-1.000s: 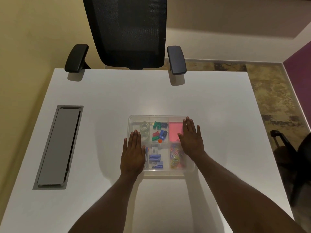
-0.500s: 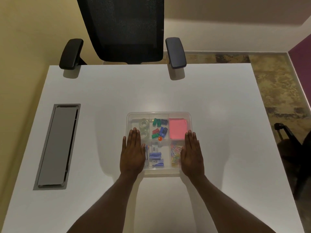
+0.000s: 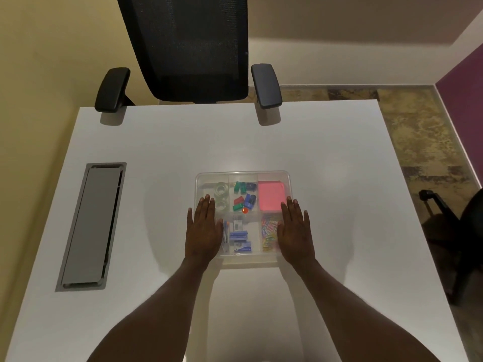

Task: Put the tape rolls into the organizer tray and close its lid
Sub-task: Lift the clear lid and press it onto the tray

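A clear plastic organizer tray [image 3: 243, 174] sits mid-table with its transparent lid lying flat over it. Two clear tape rolls [image 3: 220, 195] rest in its far-left compartment. Other compartments hold coloured clips, a pink note pad [image 3: 271, 195], blue staple boxes and paper clips. My left hand [image 3: 202, 229] lies palm down, flat on the lid's near-left part. On the near-right edge my right hand [image 3: 295, 232] presses flat too. Both hands have their fingers straight and hold nothing.
The white table [image 3: 326, 178] carries a grey cable hatch [image 3: 90, 226] at the left. A black mesh office chair [image 3: 188, 48] stands behind the far edge. At the right, past the table edge, a dark chair base [image 3: 444, 218] is on the floor.
My right hand slid from the lid's middle right to its near-right edge. My left hand stayed flat on the near-left part. The view shifted slightly.
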A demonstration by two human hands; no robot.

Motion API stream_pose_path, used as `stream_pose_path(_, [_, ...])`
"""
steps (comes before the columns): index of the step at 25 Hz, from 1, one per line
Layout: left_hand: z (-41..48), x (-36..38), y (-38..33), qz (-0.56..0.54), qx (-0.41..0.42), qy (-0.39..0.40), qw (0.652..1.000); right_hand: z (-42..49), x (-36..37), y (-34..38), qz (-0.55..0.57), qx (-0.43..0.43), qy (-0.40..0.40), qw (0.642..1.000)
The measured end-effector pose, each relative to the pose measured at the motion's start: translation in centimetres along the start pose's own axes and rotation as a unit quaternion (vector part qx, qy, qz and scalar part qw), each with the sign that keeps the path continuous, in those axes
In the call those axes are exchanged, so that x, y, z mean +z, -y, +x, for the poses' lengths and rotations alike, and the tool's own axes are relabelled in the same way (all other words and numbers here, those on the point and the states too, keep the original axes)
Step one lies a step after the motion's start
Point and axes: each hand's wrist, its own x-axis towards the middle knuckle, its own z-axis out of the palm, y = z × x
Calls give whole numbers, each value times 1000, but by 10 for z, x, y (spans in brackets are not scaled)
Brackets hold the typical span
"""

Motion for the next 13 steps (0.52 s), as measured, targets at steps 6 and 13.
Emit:
stream_pose_path(6, [-24, -17, -8, 33, 34, -1, 999, -11, -18, 6, 8, -4, -42, 999])
stream_pose_path(13, [-63, -16, -17, 36, 70, 46, 996, -41, -19, 46, 26, -67, -93, 993])
